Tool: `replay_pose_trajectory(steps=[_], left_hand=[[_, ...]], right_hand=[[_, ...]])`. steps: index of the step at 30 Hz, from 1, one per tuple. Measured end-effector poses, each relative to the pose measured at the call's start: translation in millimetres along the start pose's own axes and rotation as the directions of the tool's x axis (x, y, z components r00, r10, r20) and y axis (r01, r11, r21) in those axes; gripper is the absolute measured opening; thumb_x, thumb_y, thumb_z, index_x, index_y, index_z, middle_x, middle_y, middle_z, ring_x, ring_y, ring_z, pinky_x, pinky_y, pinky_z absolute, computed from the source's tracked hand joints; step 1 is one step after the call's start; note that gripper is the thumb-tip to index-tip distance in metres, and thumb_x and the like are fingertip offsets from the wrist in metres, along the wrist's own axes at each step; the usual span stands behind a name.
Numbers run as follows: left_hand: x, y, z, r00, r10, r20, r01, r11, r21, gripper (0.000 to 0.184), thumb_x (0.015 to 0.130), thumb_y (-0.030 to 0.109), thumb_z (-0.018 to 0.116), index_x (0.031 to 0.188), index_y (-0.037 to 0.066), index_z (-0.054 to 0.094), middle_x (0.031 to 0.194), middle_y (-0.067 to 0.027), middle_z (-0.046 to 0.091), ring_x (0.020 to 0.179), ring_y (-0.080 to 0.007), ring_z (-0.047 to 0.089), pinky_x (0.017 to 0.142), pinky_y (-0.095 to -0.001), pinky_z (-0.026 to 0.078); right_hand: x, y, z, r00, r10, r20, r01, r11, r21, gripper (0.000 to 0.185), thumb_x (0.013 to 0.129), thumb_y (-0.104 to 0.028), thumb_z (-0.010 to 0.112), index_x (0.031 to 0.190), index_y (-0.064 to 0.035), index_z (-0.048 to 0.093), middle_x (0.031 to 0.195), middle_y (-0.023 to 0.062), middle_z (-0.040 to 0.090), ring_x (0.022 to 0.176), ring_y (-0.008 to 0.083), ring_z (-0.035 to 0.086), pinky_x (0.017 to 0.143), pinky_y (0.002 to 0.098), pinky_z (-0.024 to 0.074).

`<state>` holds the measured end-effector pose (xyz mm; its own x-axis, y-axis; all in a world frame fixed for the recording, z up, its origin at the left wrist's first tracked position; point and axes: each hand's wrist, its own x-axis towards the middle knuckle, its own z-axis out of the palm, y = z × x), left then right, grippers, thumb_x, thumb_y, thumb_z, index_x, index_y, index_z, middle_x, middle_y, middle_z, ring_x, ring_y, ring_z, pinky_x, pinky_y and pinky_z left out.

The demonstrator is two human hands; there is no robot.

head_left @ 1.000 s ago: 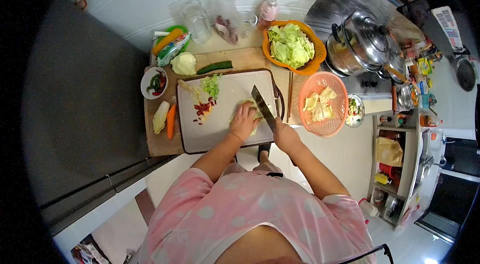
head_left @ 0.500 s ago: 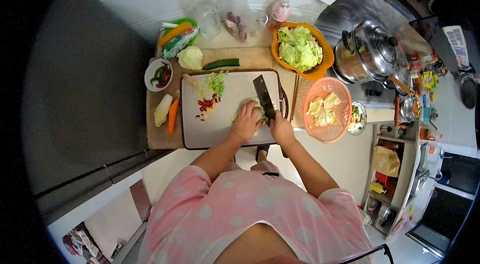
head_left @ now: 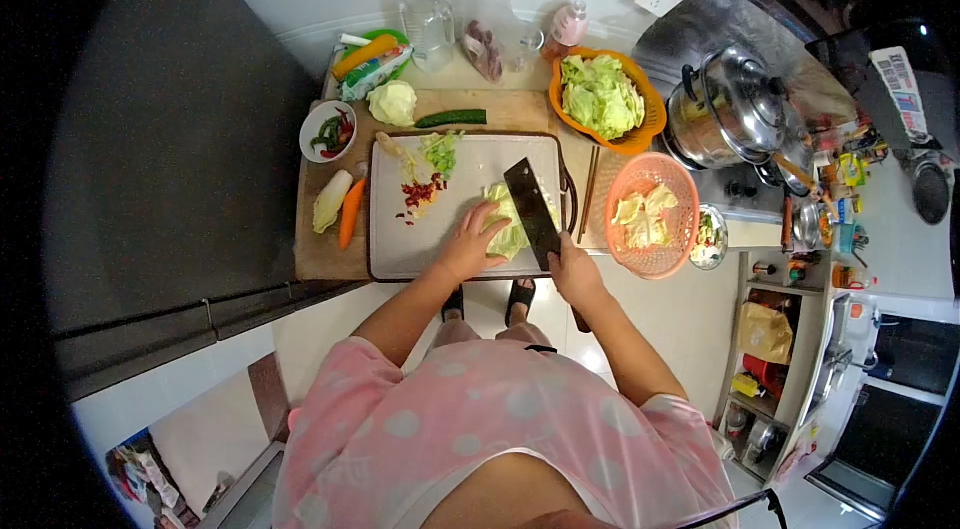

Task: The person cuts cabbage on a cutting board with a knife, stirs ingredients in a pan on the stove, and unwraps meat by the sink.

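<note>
A pale green cabbage piece (head_left: 509, 225) lies on the grey cutting board (head_left: 400, 249). My left hand (head_left: 473, 243) rests at its left side, thumb and fingers apart against the leaf. In my right hand (head_left: 572, 274) is the handle of a dark cleaver (head_left: 533, 209), its broad blade along the cabbage's right edge. Chopped red chili (head_left: 421, 193) and chopped green pieces (head_left: 441, 154) lie on the board's left part.
An orange basket (head_left: 655, 109) of leaves and a pink colander (head_left: 690, 199) stand right of the board. Behind them is a steel pot (head_left: 720, 114). A carrot (head_left: 350, 214), white bowl (head_left: 309, 137) and cucumber (head_left: 450, 118) surround the board's left and back.
My left hand has shifted left and its fingers have spread, showing more of the cabbage. The cleaver stays in my right hand, at the cabbage's right side. The view has shifted slightly.
</note>
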<state>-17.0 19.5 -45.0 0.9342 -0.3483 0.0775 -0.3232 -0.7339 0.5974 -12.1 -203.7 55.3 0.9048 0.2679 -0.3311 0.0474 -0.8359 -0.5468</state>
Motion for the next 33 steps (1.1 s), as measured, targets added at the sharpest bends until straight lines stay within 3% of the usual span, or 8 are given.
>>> replay_pose_trajectory(steps=[4,8,11,20,28,33], left_hand=[[-4,-3,8,0.999,-0.030,-0.040,0.028,0.999,-0.036,0.061,0.071,0.028,0.078,0.126,0.015,0.054,0.141,-0.0103,0.036,0.133,-0.0341,0.033,0.109,-0.0454,0.033],[-2,-6,10,0.996,-0.014,-0.089,0.009,0.998,-0.057,0.049,0.073,0.026,0.076,0.117,0.013,0.060,0.137,-0.0085,0.042,0.129,-0.0319,0.039,0.107,-0.0423,0.036],[-1,-13,13,0.999,-0.035,-0.030,0.033,0.997,-0.072,0.045,0.073,0.026,0.076,0.113,0.012,0.061,0.136,-0.0084,0.042,0.128,-0.0314,0.041,0.105,-0.0420,0.038],[-4,-11,16,0.997,-0.076,-0.010,0.075,0.996,-0.046,0.042,0.075,0.027,0.075,0.111,0.009,0.062,0.135,-0.0118,0.042,0.129,-0.0346,0.038,0.107,-0.0431,0.036],[-22,1,-6,0.998,-0.051,-0.040,0.050,0.999,-0.016,0.061,0.068,0.032,0.081,0.121,0.012,0.059,0.141,-0.0114,0.035,0.131,-0.0342,0.035,0.109,-0.0438,0.034],[-42,-15,0,0.993,-0.027,-0.113,0.016,0.995,-0.099,0.061,0.069,0.026,0.081,0.123,0.013,0.057,0.142,-0.0117,0.033,0.130,-0.0338,0.037,0.107,-0.0428,0.037]], right_hand=[[0,0,16,0.999,-0.024,0.029,0.027,0.995,-0.095,0.030,0.085,-0.011,0.055,0.109,0.0013,0.042,0.078,0.0265,0.063,0.075,0.0445,0.063,0.065,0.0528,0.0492],[13,-11,29,0.996,0.061,0.058,-0.050,0.984,-0.169,0.029,0.084,-0.007,0.051,0.110,0.0015,0.043,0.082,0.0254,0.065,0.077,0.0430,0.064,0.068,0.0512,0.0508],[23,-21,35,0.991,0.082,0.103,-0.059,0.976,-0.207,0.031,0.084,-0.005,0.049,0.113,0.0021,0.043,0.084,0.0256,0.065,0.080,0.0419,0.065,0.070,0.0499,0.0519],[31,-7,56,0.999,0.023,0.040,-0.014,0.977,-0.213,0.035,0.083,-0.005,0.051,0.116,0.0039,0.041,0.083,0.0262,0.065,0.076,0.0411,0.066,0.066,0.0491,0.0527],[46,14,55,0.990,-0.119,-0.077,0.106,0.983,-0.151,0.042,0.088,-0.013,0.053,0.122,0.0071,0.039,0.077,0.0286,0.062,0.072,0.0446,0.062,0.063,0.0523,0.0489],[5,-3,38,0.996,-0.067,-0.050,0.064,0.996,-0.065,0.040,0.088,-0.015,0.055,0.120,0.0046,0.040,0.076,0.0295,0.061,0.072,0.0463,0.060,0.063,0.0533,0.0479]])
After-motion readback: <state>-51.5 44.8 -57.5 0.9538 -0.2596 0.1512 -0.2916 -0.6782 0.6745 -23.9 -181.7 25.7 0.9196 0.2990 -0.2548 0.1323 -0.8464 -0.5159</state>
